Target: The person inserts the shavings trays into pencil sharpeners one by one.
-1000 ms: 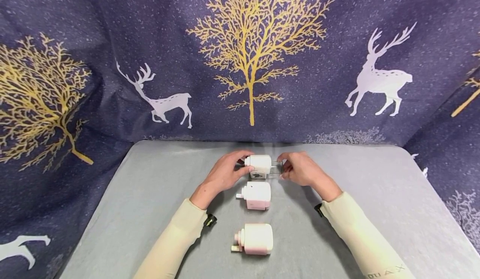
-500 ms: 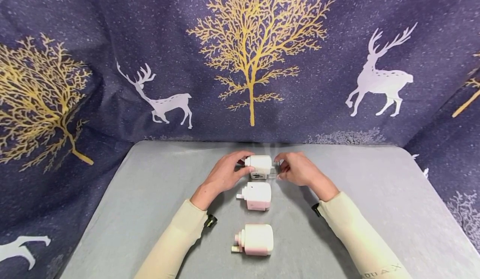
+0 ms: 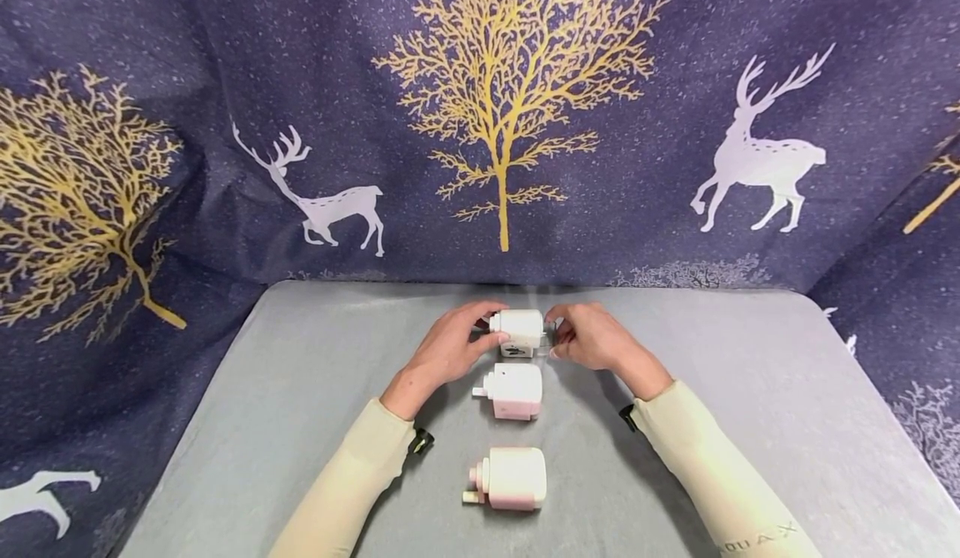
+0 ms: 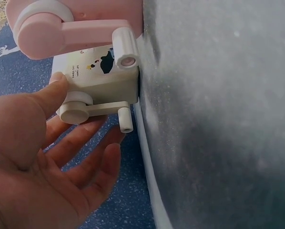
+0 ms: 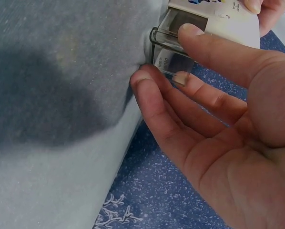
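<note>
A white hand-crank pencil sharpener (image 3: 519, 324) stands at the back of the table, a dark printed picture on its side. My left hand (image 3: 448, 348) holds its crank end between thumb and fingers; the crank (image 4: 109, 109) shows in the left wrist view. From its other end sticks a clear shavings drawer (image 5: 173, 64), partly inside the body. My right hand (image 3: 596, 339) pinches this drawer by its sides, thumb on one side and fingers on the other.
Two pale pink crank sharpeners, a middle one (image 3: 516, 391) and a front one (image 3: 516, 479), stand in line nearer me on the grey table (image 3: 300, 458). Behind the far edge hangs a dark blue cloth (image 3: 585, 233) with deer and trees.
My right hand has moved a little left, and less of the clear drawer shows outside the sharpener. The left hand and the other sharpeners have kept their places.
</note>
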Demonstrator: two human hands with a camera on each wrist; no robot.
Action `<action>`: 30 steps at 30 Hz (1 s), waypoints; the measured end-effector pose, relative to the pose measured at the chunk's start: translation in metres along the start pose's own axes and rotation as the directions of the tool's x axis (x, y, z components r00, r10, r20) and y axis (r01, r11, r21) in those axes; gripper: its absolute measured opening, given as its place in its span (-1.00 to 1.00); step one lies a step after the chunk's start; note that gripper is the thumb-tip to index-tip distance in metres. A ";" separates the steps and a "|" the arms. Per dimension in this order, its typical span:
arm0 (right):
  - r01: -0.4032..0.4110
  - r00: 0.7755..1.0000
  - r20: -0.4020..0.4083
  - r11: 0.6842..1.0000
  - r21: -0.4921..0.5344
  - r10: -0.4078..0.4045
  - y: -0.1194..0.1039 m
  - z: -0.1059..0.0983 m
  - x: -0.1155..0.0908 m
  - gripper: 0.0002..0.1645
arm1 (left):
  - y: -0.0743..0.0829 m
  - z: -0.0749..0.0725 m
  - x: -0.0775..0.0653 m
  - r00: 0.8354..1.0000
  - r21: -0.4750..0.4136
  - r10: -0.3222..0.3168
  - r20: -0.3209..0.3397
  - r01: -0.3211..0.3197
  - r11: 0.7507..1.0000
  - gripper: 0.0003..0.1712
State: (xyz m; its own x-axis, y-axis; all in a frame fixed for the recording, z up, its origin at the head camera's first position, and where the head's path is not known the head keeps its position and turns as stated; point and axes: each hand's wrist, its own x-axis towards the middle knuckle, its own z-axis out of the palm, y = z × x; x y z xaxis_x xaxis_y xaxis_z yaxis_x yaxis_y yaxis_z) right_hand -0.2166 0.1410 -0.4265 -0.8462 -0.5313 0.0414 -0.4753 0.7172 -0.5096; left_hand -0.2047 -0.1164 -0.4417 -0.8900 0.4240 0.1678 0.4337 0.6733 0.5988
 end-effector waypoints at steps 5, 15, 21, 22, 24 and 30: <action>0.005 1.000 -0.004 1.000 -0.008 -0.005 -0.002 0.000 0.002 -0.40 | 0.001 0.000 0.001 1.000 0.007 -0.006 0.005 0.006 1.000 -0.43; 0.042 0.999 -0.022 0.999 -0.028 -0.042 0.000 0.002 0.007 -0.41 | 0.001 -0.002 0.003 1.000 0.017 0.018 -0.005 -0.018 1.000 -0.46; 0.042 0.999 -0.020 0.999 -0.025 -0.042 -0.002 0.002 0.007 -0.43 | 0.000 -0.001 0.003 1.000 0.022 0.018 -0.002 -0.018 1.000 -0.46; 0.042 0.999 -0.019 0.999 -0.022 -0.042 -0.003 0.002 0.006 -0.43 | 0.000 -0.001 0.003 1.000 0.022 0.017 -0.001 -0.017 1.000 -0.46; 0.039 0.999 -0.019 0.999 -0.017 -0.040 -0.004 0.002 0.006 -0.42 | 0.000 -0.002 0.002 1.000 0.020 0.015 -0.001 -0.015 1.000 -0.46; 0.029 0.999 -0.019 0.999 -0.013 -0.029 -0.004 0.002 0.006 -0.42 | 0.000 -0.002 0.001 1.000 0.015 0.022 -0.004 -0.022 1.000 -0.47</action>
State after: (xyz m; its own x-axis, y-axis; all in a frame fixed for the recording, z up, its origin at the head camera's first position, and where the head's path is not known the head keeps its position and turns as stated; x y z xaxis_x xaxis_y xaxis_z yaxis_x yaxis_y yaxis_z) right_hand -0.2189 0.1338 -0.4260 -0.8362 -0.5436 0.0723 -0.5028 0.7074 -0.4968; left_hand -0.2060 -0.1167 -0.4402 -0.8807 0.4364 0.1844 0.4554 0.6725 0.5835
